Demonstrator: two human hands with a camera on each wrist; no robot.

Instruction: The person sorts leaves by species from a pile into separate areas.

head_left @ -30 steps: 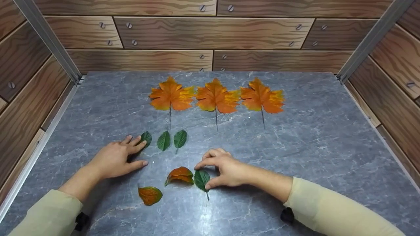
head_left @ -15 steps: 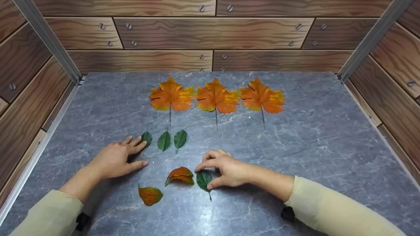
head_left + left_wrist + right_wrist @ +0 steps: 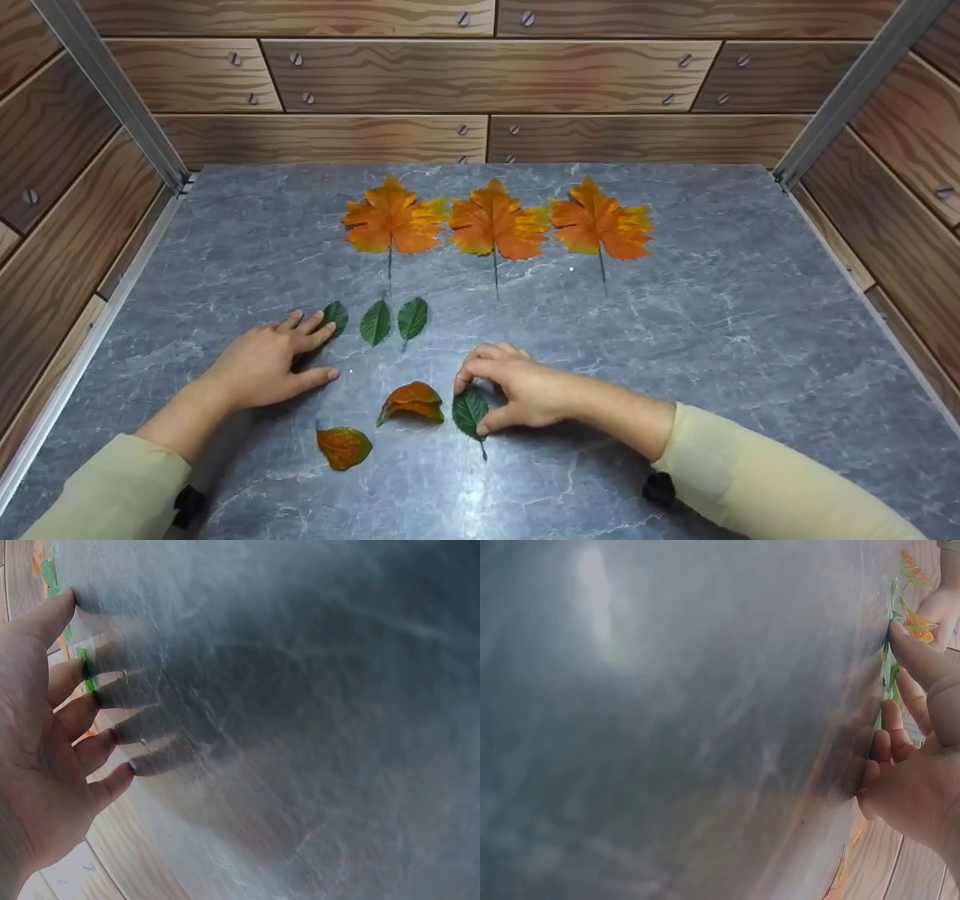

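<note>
In the head view my left hand (image 3: 262,366) lies spread on the table, its fingertips resting on a small green leaf (image 3: 337,318). That leaf shows as a thin green edge at the fingertips in the left wrist view. Two more green leaves, a middle one (image 3: 376,323) and a right one (image 3: 412,319), lie beside it in a row. My right hand (image 3: 521,386) holds another green leaf (image 3: 469,412) by its edges between thumb and index finger, stem toward me. Just left of this leaf is a curled orange-brown leaf (image 3: 412,401).
Three orange maple leaves, left (image 3: 392,220), middle (image 3: 496,221) and right (image 3: 600,221), lie in a row at the back of the grey marbled table (image 3: 712,315). A second orange-brown leaf (image 3: 343,448) lies near the front. Wood-patterned walls (image 3: 487,75) enclose the table.
My right hand has shifted slightly to the right with its green leaf, widening the gap to the curled orange-brown leaf. My left hand has stayed in place.
</note>
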